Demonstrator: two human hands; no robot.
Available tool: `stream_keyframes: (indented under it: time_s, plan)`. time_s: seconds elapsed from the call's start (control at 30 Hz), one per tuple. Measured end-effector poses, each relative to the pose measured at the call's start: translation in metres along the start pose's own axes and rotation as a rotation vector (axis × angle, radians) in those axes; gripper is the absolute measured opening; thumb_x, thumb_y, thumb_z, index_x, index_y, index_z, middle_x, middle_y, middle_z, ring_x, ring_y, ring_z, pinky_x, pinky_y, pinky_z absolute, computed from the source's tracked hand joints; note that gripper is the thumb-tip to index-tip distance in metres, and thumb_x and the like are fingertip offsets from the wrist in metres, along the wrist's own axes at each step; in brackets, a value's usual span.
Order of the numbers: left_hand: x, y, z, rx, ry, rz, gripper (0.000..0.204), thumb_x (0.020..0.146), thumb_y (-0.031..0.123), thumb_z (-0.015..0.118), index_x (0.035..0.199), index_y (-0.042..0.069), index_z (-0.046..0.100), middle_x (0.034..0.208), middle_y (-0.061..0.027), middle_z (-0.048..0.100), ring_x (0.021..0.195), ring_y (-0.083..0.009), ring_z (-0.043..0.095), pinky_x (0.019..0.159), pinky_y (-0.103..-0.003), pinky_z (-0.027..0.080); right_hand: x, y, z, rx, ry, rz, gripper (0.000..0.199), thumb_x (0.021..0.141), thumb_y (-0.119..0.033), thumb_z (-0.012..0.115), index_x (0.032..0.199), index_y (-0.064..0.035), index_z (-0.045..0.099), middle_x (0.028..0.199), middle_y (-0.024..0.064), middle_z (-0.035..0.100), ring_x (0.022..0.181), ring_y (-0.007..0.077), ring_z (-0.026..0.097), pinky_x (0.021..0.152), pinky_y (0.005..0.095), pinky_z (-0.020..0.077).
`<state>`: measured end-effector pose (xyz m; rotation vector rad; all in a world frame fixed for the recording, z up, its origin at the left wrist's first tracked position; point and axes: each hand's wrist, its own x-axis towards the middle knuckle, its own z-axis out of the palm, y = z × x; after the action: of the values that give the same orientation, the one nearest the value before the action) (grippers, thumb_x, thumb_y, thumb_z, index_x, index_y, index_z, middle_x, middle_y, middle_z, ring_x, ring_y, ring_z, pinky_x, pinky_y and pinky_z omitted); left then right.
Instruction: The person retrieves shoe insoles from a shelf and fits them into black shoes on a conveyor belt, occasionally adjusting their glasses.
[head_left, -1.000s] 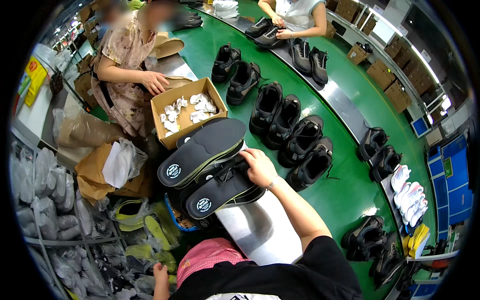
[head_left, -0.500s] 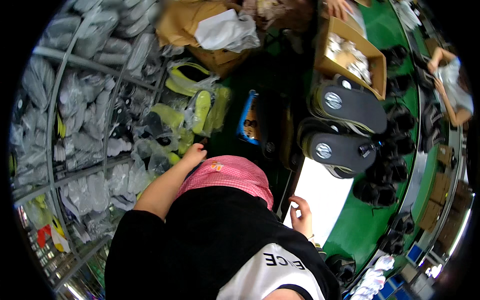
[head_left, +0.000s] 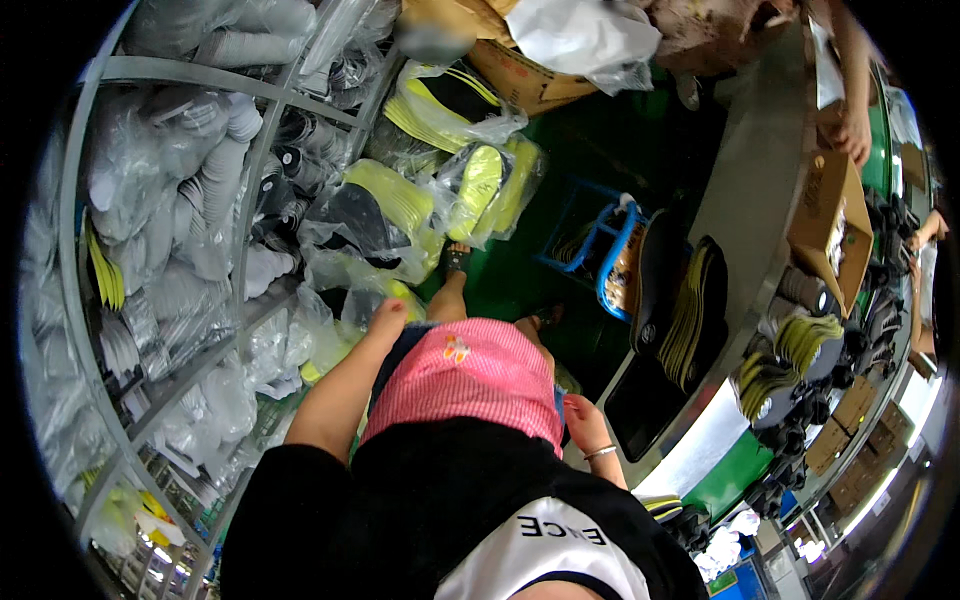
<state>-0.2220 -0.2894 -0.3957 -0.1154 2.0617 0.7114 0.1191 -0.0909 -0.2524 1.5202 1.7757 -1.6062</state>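
My left hand (head_left: 388, 318) hangs at the left of my pink checked apron (head_left: 465, 375), beside clear bags of yellow-green insoles (head_left: 395, 200). Its fingers are foreshortened and hidden, so I cannot see whether they hold anything. On the apron's other side hangs my right hand (head_left: 587, 425), a bracelet at the wrist. Its fingers are loosely bent and nothing shows in them. Nearest to it is the workbench (head_left: 745, 190), with a stack of black and yellow insoles (head_left: 692, 315) at its near side.
A metal rack (head_left: 190, 75) full of bagged insoles runs along my left. Ahead on the green floor stands a blue metal frame (head_left: 610, 250). On the right are an open carton (head_left: 830, 230), more insole stacks (head_left: 800, 345), and another person's hand (head_left: 853, 135).
The view has turned rightward, so the bench and carton lie farther right and the blue frame shows more fully. My right hand has come from the bench edge to beside the apron.
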Motion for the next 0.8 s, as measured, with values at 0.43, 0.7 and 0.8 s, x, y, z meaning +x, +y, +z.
stream_keyframes:
  time_s: [0.43, 0.7, 0.8]
  plan:
    - [0.106, -0.022, -0.017, -0.111, 0.291, 0.107, 0.019, 0.079, 0.012, 0.055, 0.096, 0.003, 0.057, 0.084, -0.0092, 0.060, 0.076, -0.0181, 0.058, 0.070, -0.029, 0.045, 0.327, -0.140, 0.085, -0.142, 0.014, -0.404, 0.020, 0.079, -0.012, 0.049, 0.095, -0.0022, 0.056, 0.086, 0.0203, 0.058, 0.075, 0.0362, 0.057, 0.065, 0.0364, 0.0466]
    - [0.320, 0.182, 0.030, 0.657, 0.338, 0.888, 0.045, 0.072, 0.005, 0.054, 0.116, 0.008, 0.045, 0.117, -0.0113, 0.047, 0.110, -0.0292, 0.041, 0.092, -0.039, 0.032, 0.607, -0.204, 0.126, -0.455, 0.304, -0.727, 0.023, 0.075, -0.011, 0.049, 0.097, -0.0027, 0.055, 0.089, 0.0218, 0.057, 0.079, 0.0375, 0.055, 0.070, 0.0426, 0.0455]
    - [0.396, 0.206, 0.045, 0.996, 0.443, 1.108, 0.056, 0.073, 0.004, 0.051, 0.126, 0.012, 0.037, 0.124, -0.0070, 0.042, 0.117, -0.0242, 0.035, 0.099, -0.045, 0.020, 0.674, -0.229, 0.152, -0.484, 0.308, -0.797, 0.027, 0.078, -0.013, 0.049, 0.103, -0.0021, 0.053, 0.092, 0.0218, 0.056, 0.086, 0.0374, 0.054, 0.075, 0.0419, 0.0437]
